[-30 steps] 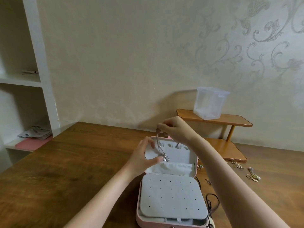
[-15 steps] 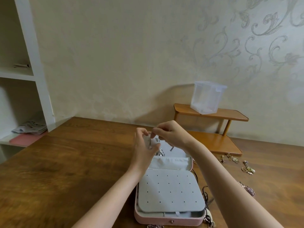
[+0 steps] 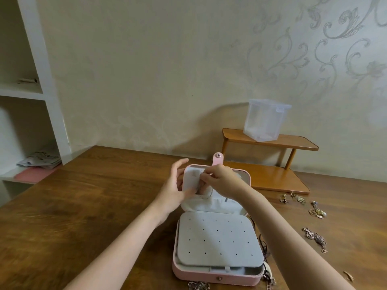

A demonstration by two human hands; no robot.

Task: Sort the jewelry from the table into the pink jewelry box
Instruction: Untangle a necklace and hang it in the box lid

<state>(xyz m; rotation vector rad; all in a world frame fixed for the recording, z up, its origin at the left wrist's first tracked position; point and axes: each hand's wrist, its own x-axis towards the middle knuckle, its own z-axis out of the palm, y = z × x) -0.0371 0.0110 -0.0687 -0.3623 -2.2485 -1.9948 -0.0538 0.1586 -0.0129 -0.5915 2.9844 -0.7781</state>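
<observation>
Now both hands have closed in on the box (image 3: pixel 217 275) lid: left hand (image 3: pixel 176 190) steadies its panel, right hand (image 3: pixel 219 182) pinches a chain (image 3: pixel 206 195) there; more jewelry (image 3: pixel 315 238) waits on the worktop (image 3: pixel 73 206) to their right.

Box (image 3: pixel 217 277) centre table (image 3: pixel 83 206), jewelry (image 3: pixel 316 212) right, prob. rings

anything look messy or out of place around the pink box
Yes. Dark cords and chains trail from under the open pink jewelry box along its right side, and gold rings and earrings lie loose on the brown wooden table. Nothing looks damaged.
</observation>
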